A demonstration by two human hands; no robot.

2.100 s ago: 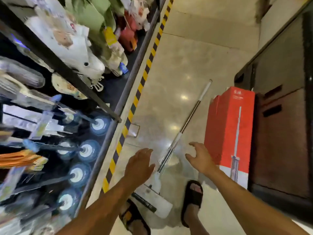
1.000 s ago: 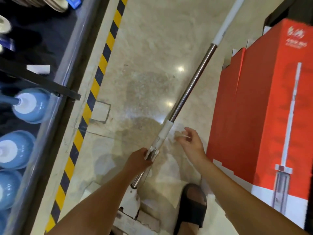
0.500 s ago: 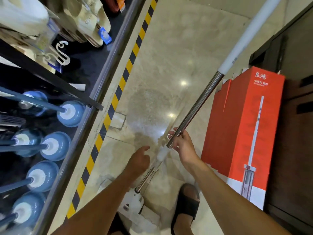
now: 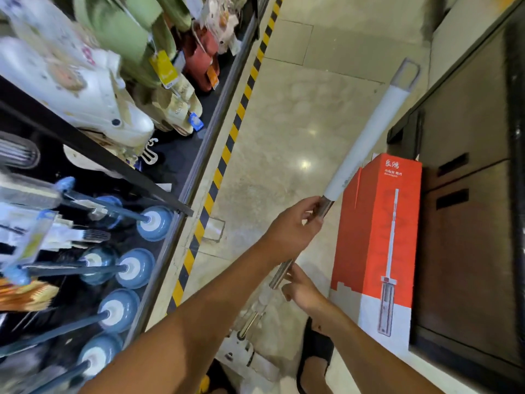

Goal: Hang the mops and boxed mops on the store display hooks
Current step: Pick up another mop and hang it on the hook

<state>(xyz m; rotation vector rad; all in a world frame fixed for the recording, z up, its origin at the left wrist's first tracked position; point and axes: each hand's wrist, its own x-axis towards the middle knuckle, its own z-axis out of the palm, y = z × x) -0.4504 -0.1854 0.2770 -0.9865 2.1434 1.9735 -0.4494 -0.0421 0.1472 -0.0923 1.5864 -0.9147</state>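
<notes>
The floor [image 4: 284, 123] of the store aisle is pale polished stone, and a yellow and black tape [image 4: 227, 149] runs along it beside a dark rack [image 4: 85, 149] on the left. On the rack there are blue plungers [image 4: 154, 223] with their cups facing the aisle, and above them hang slippers [image 4: 113, 109] with tags; this part is blurred.

On the right a red box [image 4: 380, 237] with a drawing of a mop stands upright on the floor, just beside a dark cabinet [image 4: 468, 223].

The mop [image 4: 358, 155] is tilted across the middle of the view. Its white head [image 4: 241, 352] is low, near the person's feet and a black sandal [image 4: 315, 354], and its white grip points up and to the right, in front of the box and the cabinet.

The left hand [image 4: 295, 226] holds the steel shaft just under the white grip, with the fingers curled round it. The right hand [image 4: 302, 288] is lower on the same shaft. Its fingers are almost straight and loose, and they touch the shaft from the right side without closing round it.
</notes>
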